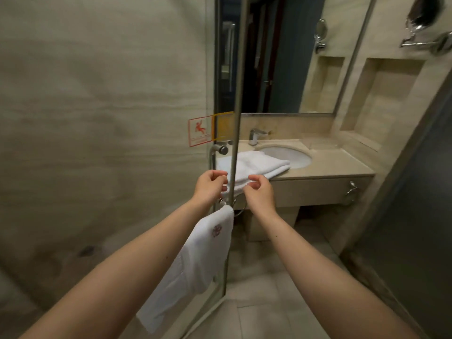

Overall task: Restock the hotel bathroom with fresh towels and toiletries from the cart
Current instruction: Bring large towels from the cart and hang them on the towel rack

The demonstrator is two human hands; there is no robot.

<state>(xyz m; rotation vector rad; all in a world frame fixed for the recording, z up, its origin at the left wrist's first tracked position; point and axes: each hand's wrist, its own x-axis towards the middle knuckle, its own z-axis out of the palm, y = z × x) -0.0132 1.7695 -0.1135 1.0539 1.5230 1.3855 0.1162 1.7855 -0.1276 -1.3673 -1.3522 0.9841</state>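
Both flank edge (235,94), left hand (210,184), right hand (260,192)

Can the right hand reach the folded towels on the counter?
Probably yes. The right hand hangs just in front of the folded towels, to the right of the glass door edge, with nothing visible between them.

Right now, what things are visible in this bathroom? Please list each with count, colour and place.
folded towels: one stack, white, on the counter left of the basin
hanging towel: one, white with a pink emblem, on the glass door handle
basin: one, white, set in the counter
counter: one, beige, under the mirror
tap: one, chrome, behind the basin
mirror: one, metal-framed, above the counter
warning sticker: one, red, on the glass door
round mirror: one, chrome, upper right wall
left hand: fingers loosely curled, before the stack
right hand: fingers loosely curled, beside it
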